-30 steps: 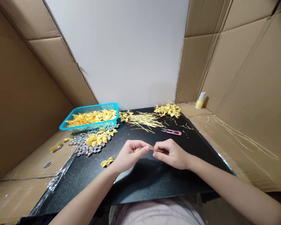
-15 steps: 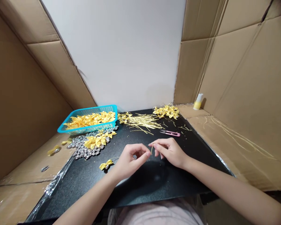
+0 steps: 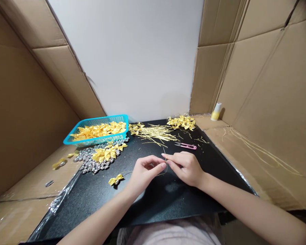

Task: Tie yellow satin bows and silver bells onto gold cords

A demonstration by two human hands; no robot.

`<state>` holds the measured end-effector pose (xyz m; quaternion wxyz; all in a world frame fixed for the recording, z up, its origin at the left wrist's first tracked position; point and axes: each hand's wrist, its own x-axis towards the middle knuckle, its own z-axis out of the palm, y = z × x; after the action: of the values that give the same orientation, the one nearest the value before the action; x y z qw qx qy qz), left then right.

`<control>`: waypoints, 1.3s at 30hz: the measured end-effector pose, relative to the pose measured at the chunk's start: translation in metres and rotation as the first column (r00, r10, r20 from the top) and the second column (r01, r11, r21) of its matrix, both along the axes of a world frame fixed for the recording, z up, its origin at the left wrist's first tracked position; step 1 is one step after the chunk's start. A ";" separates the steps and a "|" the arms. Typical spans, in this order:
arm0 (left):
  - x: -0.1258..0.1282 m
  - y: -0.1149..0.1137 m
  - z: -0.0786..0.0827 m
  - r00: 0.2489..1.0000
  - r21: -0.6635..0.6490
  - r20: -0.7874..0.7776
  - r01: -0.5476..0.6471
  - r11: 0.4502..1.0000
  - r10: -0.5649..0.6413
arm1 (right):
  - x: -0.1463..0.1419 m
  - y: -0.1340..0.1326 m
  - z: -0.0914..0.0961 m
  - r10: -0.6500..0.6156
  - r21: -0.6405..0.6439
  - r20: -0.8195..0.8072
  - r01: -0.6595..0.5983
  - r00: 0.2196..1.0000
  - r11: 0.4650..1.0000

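Observation:
Over the middle of the black mat (image 3: 168,200), my left hand (image 3: 145,173) and my right hand (image 3: 185,168) meet fingertip to fingertip. Both pinch a thin gold string (image 3: 164,152) whose short end sticks up between them. A finished yellow bow (image 3: 116,179) lies on the mat just left of my left hand. A thin thread seems to run from it toward my fingers.
A blue basket (image 3: 98,119) of yellow bows stands at the back left, beside a heap of silver beads (image 3: 90,164) with bows on top. Cut gold strings (image 3: 155,132), another bow pile (image 3: 181,122) and pink snips (image 3: 186,146) lie behind my hands. Cardboard walls enclose the mat; a small roll (image 3: 216,111) stands far right.
My hands turned the gold string from lying level between the fingers to pointing upward, and shifted slightly. The bow on the mat stayed in place.

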<state>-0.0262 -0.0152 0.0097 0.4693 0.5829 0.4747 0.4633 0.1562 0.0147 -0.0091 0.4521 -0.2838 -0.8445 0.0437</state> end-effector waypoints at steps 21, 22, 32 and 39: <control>0.004 0.005 0.001 0.997 -0.059 -0.023 -0.073 0.996 0.072 | -0.006 -0.004 -0.009 -0.020 0.023 0.128 0.017 0.992 1.000; 0.003 0.005 0.000 0.997 -0.054 -0.021 -0.071 0.996 0.070 | -0.007 -0.004 -0.008 0.045 -0.078 0.063 -0.041 0.997 0.996; 0.006 0.004 0.003 0.999 -0.138 -0.019 0.032 0.990 -0.035 | -0.013 0.006 -0.004 0.121 -0.600 -0.583 -0.526 0.803 0.603; 0.005 0.004 0.000 0.980 -0.318 0.198 0.092 0.944 -0.028 | -0.013 0.000 -0.002 0.076 -0.559 -0.582 -0.466 0.810 0.686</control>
<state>-0.0216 -0.0110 0.0101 0.6162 0.4647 0.4793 0.4179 0.1436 0.0150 -0.0114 0.5124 -0.2723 -0.6490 0.4920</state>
